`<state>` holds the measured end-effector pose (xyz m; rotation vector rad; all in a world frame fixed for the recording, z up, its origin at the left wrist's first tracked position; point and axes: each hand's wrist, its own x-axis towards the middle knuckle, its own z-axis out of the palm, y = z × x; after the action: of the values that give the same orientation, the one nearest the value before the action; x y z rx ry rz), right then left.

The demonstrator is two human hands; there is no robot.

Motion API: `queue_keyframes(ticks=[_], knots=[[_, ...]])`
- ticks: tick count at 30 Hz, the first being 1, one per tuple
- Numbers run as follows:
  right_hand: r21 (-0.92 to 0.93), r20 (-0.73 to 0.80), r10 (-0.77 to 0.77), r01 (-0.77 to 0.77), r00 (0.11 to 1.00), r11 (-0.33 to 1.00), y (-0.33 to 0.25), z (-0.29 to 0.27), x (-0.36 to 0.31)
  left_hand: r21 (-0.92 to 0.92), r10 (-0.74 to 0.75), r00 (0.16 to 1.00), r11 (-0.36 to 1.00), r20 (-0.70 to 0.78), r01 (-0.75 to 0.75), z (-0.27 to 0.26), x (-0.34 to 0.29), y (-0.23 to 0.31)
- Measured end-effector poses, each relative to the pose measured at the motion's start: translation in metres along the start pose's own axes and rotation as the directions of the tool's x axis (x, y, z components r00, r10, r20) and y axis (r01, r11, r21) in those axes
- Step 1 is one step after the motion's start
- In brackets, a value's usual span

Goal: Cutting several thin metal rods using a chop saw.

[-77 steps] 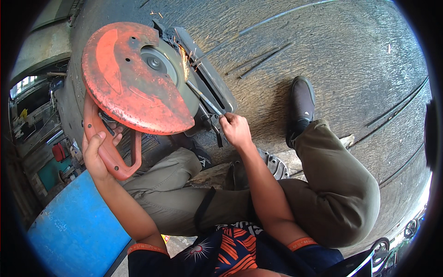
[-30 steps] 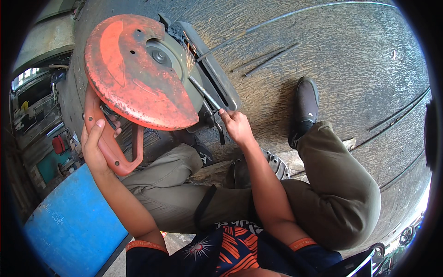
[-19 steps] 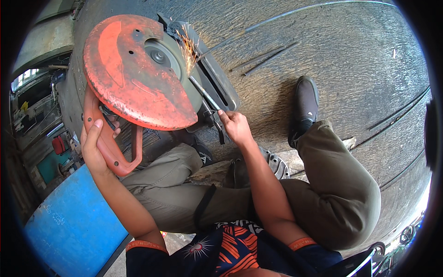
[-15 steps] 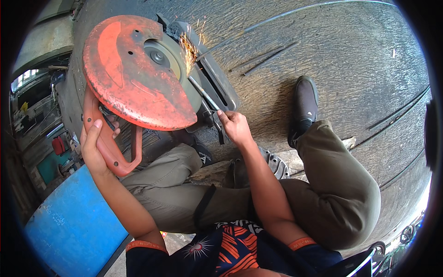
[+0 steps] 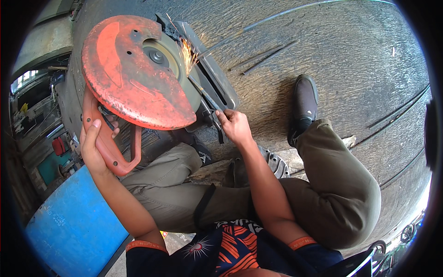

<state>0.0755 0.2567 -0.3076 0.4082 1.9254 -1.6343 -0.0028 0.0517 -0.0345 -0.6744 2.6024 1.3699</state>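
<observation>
One left grip (image 5: 93,148) snug round red handle (image 5: 113,160) — right grip (image 5: 236,126) narrow round rod (image 5: 204,92)

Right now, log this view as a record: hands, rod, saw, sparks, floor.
left hand: grip around the handle of the saw
right hand: grip on a thin metal rod
rod: slanted, far end at the grey disc
saw: red guard covering part of the disc
sparks: orange, at the rod's far end
floor: two dark bars right of the saw
</observation>
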Motion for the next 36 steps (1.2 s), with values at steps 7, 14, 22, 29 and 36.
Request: queue_keyframes(ticks=[7, 14, 22, 29, 36], knots=[[-0.05, -0.033, -0.021, 0.02, 0.999, 0.999, 0.0, 0.002, -0.001, -0.004, 0.021, 0.994, 1.0, -0.108, -0.022, 0.012, -0.001, 0.003], [-0.079, -0.028, 0.107, -0.109, 0.994, 0.991, 0.001, 0.007, -0.001, 0.007, 0.01, 1.0, 1.0, 0.015, -0.01, -0.003, 0.0, 0.0], [0.174, 0.104, 0.178, -0.194, 0.979, 0.966, 0.017, 0.008, 0.007, -0.007, 0.003, 0.984, 1.0, -0.179, -0.004, 0.017, -0.002, 0.006], [0.197, 0.128, 0.18, -0.203, 0.975, 0.959, 0.013, 0.005, 0.008, -0.122, -0.134, 0.984, 0.985, -0.118, 0.12, -0.017, 0.0, -0.016], [0.192, 0.083, 0.135, -0.148, 0.987, 0.97, 0.01, 0.005, 0.008, -0.092, -0.1, 0.984, 0.992, -0.15, 0.087, -0.002, 0.0, -0.008]])
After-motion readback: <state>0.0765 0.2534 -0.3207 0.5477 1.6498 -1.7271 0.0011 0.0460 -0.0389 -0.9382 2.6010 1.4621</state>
